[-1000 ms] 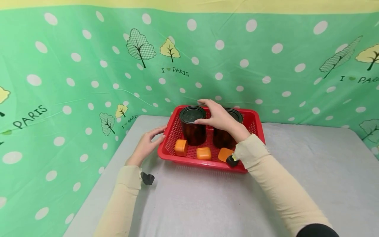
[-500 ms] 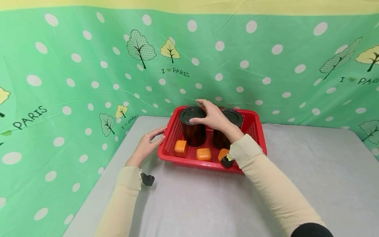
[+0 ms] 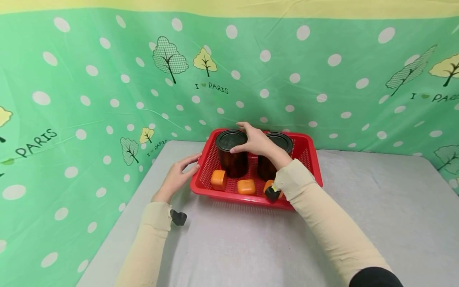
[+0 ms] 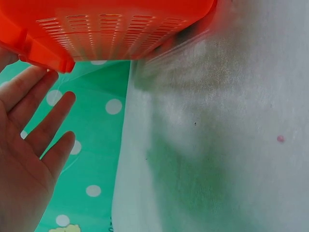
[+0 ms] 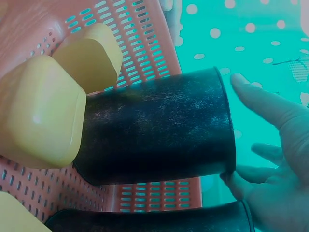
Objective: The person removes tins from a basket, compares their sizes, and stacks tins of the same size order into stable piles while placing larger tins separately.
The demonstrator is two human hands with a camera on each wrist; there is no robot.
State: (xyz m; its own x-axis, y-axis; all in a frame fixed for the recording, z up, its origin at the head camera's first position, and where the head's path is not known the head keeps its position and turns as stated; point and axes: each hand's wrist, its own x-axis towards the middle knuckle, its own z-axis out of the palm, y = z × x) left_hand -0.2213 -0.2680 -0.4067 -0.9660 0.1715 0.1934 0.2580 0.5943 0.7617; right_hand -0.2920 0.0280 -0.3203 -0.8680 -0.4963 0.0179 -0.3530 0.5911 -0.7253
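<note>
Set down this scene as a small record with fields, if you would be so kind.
Container: red basket, on the grey table
Cans: left can and right can, dark, upright in the basket
Orange cases: three, along the near side; rightmost partly hidden
Left hand: fingertips at the basket's left rim
Right hand: spread about the left can's top; grip unclear
Backdrop: green dotted cloth

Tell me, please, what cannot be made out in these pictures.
Head view: part of the right can, covered by the right hand and sleeve.
Head view: part of the right orange box, hidden by the black wrist piece.
Right wrist view: part of the right can, cut off by the bottom edge.
Left wrist view: the red basket's contents, hidden by its wall.
</note>
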